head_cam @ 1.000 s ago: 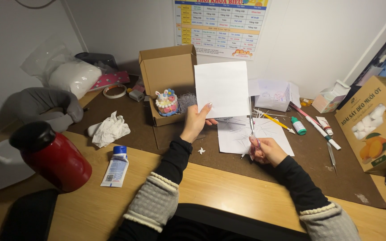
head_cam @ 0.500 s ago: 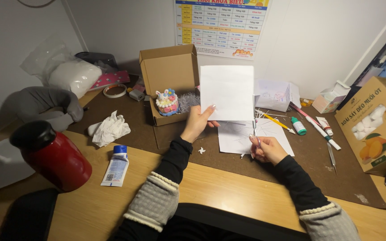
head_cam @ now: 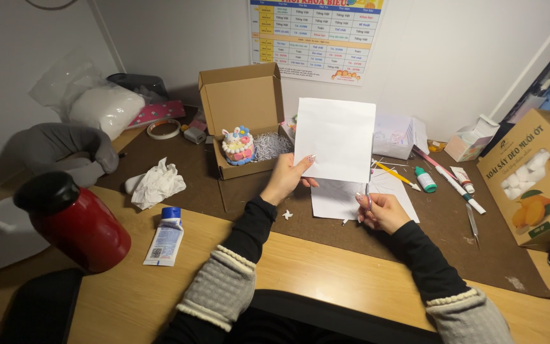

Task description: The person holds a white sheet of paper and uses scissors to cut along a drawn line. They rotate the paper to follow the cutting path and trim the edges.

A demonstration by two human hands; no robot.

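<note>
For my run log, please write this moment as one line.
left hand: holds white paper sheet upright | right hand: grips thin tool, resting on lower sheet | brown desk mat

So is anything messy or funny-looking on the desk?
A little. A crumpled white tissue lies loose on the brown mat, and a tiny white paper scrap sits near the left hand, which holds up a white sheet of paper. The small white tube with a blue cap lies flat. Nothing looks spilled or broken.

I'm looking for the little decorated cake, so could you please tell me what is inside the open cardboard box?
Inside the open cardboard box sit a small decorated cake and shredded white paper. The white sheet held up by the left hand hides the box's right edge.
</note>
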